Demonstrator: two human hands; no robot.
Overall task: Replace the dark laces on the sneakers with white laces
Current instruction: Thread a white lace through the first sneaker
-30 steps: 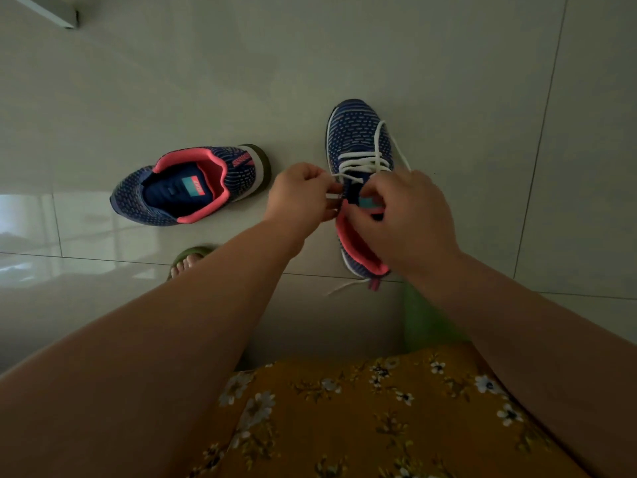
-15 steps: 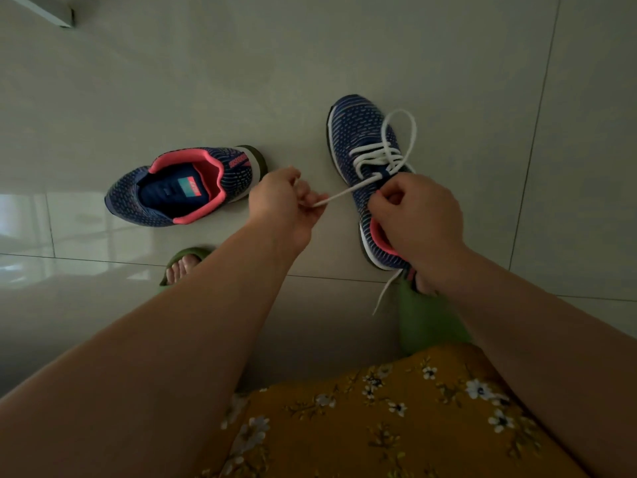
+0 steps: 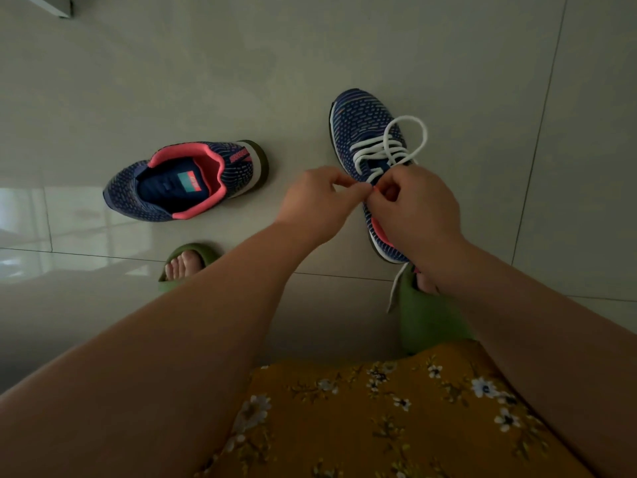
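Observation:
A navy knit sneaker with a pink lining [image 3: 362,122] stands on the floor at right, toe pointing away, threaded with a white lace [image 3: 389,150] that loops over its toe side. My left hand [image 3: 317,205] and my right hand [image 3: 417,208] meet over the sneaker's tongue, fingers curled, each pinching the white lace near the upper eyelets. A loose lace end [image 3: 396,288] trails past the heel. The second navy sneaker [image 3: 186,181] lies to the left with no lace visible, its opening facing up.
The floor is pale glossy tile [image 3: 448,46]. My feet wear green slippers, one at left [image 3: 188,263] and one [image 3: 427,322] just behind the laced sneaker's heel. A yellow flowered garment [image 3: 379,419] fills the bottom of the view.
My left hand had pulled a lace end out to the left; it has come back to the sneaker and now meets my right hand over the tongue. The lace loop stays over the toe.

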